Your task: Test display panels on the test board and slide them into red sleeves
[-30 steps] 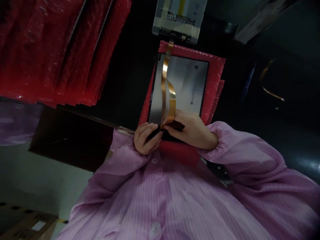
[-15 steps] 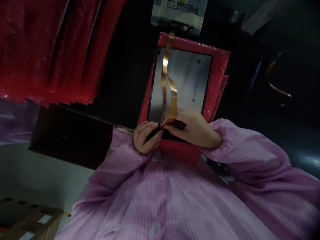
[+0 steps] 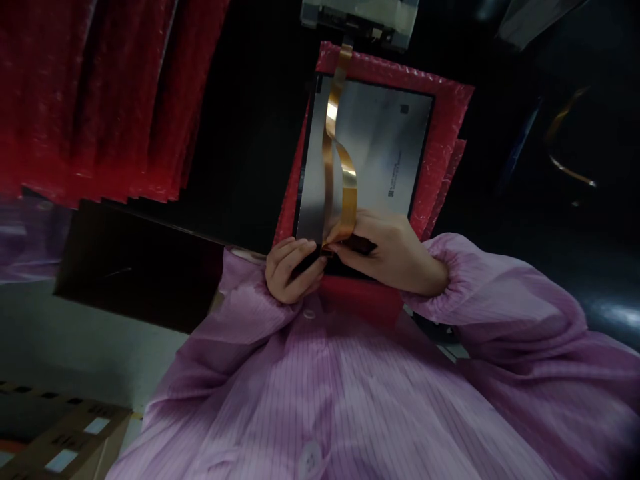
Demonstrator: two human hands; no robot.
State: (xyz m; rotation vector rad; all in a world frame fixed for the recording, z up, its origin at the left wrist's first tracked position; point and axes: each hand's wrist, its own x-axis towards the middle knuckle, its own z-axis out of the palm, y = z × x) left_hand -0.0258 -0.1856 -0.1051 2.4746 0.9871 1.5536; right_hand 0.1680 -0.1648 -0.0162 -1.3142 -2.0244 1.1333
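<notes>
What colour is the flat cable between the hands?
The flat cable is shiny copper-orange; the head view shows it over the grey panel.

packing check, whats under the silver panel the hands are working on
Red bubble wrap lies under the silver panel, showing past its top, right and left edges, seemingly in several layers. What is beneath the wrap is covered. On top runs an orange flex cable, pinched by the right hand.

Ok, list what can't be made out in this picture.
Head view only:
- Lower end of the orange flex cable: covered by the right hand and left hand.
- Near edge of the display panel: behind both hands.
- Device at the cable's far end: cut off by the top edge.
- Panel label print: too small.
</notes>
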